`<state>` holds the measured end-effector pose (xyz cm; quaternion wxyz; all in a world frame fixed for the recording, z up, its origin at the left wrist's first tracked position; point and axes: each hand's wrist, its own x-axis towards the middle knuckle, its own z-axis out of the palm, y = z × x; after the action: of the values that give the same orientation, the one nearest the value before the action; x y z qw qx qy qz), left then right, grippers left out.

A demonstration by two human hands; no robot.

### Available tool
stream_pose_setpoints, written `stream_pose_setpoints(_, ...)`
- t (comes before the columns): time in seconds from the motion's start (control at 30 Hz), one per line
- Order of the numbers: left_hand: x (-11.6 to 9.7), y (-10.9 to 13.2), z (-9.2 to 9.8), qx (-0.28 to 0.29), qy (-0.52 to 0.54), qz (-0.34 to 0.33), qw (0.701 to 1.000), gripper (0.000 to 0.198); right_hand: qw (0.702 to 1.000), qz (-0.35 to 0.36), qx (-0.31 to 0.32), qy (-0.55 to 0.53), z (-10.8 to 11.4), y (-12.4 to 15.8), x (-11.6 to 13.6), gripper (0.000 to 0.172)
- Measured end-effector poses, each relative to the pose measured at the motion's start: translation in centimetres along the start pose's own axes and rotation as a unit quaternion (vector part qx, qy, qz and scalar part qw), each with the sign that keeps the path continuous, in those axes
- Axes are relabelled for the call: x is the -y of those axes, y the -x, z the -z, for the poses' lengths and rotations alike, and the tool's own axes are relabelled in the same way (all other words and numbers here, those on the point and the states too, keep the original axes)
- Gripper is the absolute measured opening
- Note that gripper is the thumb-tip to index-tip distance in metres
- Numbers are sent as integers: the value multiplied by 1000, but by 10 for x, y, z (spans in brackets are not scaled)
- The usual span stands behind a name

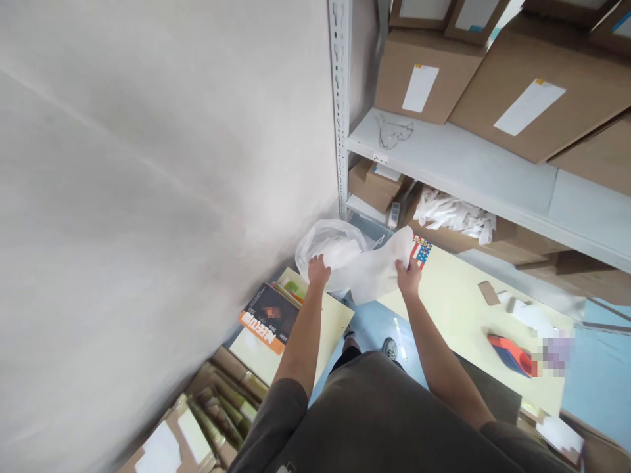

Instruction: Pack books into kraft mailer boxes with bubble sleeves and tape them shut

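Note:
A thin white plastic bag or sheet (377, 269) is spread between my two hands, partly see-through and crumpled. My left hand (319, 270) has its fingers curled on the left part of it. My right hand (408, 276) pinches its right edge, thumb on top. Just beyond the right hand shows a booklet with a red, white and blue starred cover (422, 251); whether the hand also touches it I cannot tell. More loose white plastic (330, 236) bulges beyond my left hand, over a blue-grey bin (369, 228).
To the left, a dark and orange magazine (269, 318) lies on a cream surface, with packed cartons (192, 427) below. On the right cream table (456, 289) lie a red and blue object (511, 355) and paper scraps. A metal shelf (473, 164) holds boxes and glasses (396, 135).

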<state>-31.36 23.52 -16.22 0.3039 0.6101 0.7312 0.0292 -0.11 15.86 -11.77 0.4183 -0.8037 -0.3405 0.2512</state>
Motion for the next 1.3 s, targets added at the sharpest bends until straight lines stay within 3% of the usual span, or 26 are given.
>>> stream_pose_setpoints(0.07,5,-5,-1,5,-68,31,997,70,999,27,17,29,-3,1,6,40)
stream_pose_setpoints(0.13,14,-9,1,14,-102,45,994,58,998,44,33,38,-9,4,12,43)
stream_pose_setpoints(0.27,31,-15,16,19,-79,66,994,48,997,52,46,25,-27,14,17,48)
stream_pose_setpoints(0.47,39,-3,48,-121,47,63,989,42,993,46,106,7,-50,28,27,47)
stream_pose_setpoints(0.6,41,10,73,-158,101,82,979,46,988,60,144,2,-64,30,39,43)
stream_pose_setpoints(0.77,37,23,111,-235,166,66,955,36,983,58,171,-15,-82,27,53,41)
stream_pose_setpoints(0.93,19,34,154,-352,240,14,905,27,982,43,184,-24,-93,29,65,42)
stream_pose_setpoints(1.03,8,38,180,-388,308,-37,868,20,982,40,177,-47,-90,32,75,41)
stream_pose_setpoints(1.17,-9,44,211,-384,465,-76,794,17,982,37,164,-82,-77,35,89,38)
stream_pose_setpoints(1.3,-35,56,226,-327,605,-86,721,16,977,66,137,-150,-57,34,102,37)
